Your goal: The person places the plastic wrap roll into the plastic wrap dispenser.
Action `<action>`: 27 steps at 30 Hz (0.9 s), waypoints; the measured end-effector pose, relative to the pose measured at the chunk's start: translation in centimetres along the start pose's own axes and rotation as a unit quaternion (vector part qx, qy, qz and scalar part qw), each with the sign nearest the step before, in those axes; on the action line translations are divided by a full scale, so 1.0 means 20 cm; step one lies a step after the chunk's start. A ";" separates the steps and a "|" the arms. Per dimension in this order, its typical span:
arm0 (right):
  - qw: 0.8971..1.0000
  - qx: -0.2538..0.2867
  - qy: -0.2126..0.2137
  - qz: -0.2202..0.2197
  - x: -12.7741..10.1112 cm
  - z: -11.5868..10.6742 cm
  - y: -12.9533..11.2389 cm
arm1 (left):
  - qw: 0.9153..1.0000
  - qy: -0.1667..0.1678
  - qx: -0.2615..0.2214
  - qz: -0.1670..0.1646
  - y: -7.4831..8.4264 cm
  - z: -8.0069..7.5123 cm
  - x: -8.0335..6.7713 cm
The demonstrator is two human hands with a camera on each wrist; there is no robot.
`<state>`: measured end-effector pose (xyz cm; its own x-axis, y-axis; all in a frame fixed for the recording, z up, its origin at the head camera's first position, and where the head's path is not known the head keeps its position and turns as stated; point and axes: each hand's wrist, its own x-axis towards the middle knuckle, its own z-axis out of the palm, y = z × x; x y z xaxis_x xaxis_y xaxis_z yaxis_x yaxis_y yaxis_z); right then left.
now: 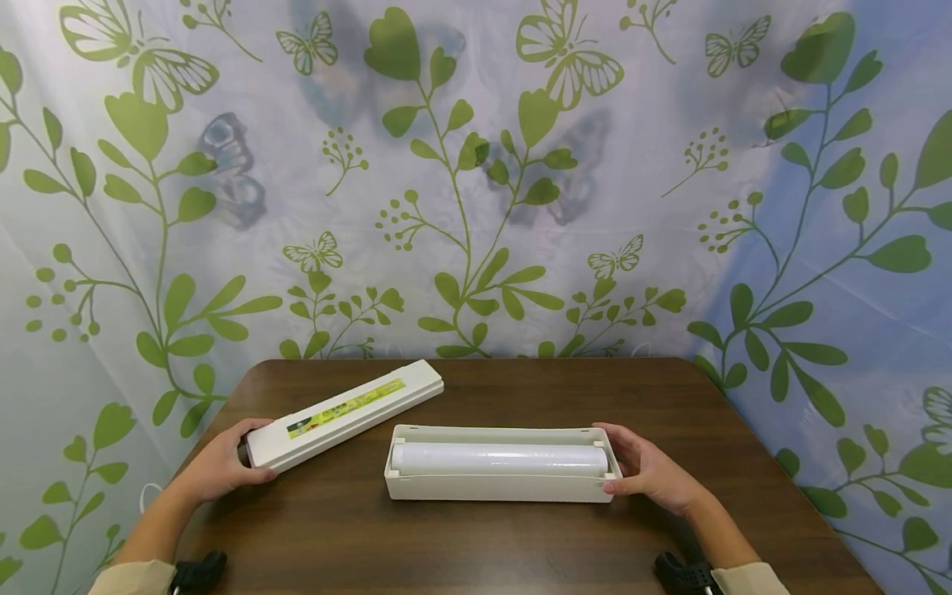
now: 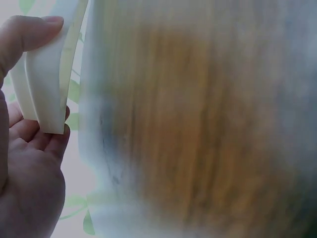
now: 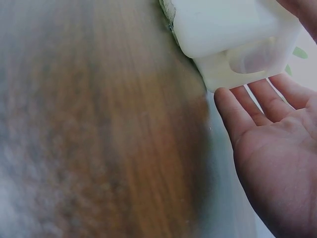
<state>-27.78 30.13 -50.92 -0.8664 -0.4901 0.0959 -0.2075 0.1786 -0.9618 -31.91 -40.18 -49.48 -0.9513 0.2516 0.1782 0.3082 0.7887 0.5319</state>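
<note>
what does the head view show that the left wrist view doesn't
Only the head view shows the open tray with the film roll in it, the right hand at the tray's end, the lid's yellow-green label and the leaf-print backdrop. Only the left wrist view shows, close up, the thumb pressed on the lid's end with fingers curled under it. Both show the left hand holding the white lid over the brown table.
</note>
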 end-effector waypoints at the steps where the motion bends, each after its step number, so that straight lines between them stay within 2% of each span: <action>1: 1.000 0.000 0.000 0.000 0.00 0.00 0.00 | 1.000 0.004 0.003 -0.002 0.01 0.00 0.00; 9: 1.000 -0.005 0.003 0.001 0.00 0.00 0.00 | 0.999 0.036 0.020 -0.002 0.06 0.02 -0.01; 15: 1.000 0.001 0.002 -0.002 0.00 0.00 0.00 | 0.997 0.074 0.028 0.007 0.09 0.02 -0.01; 21: 1.000 0.000 0.001 -0.002 -0.01 0.00 0.00 | 0.995 0.099 0.012 0.016 0.10 0.05 0.00; 27: 1.000 -0.003 0.004 0.004 -0.01 0.00 -0.01 | 0.993 0.110 -0.024 0.018 0.15 0.08 0.01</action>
<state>-27.57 30.26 -50.83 -0.8715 -0.4821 0.0894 -0.2030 0.1888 -0.9608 -31.13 -36.96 -49.26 -0.9164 0.1468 0.3724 0.3478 0.7525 0.5592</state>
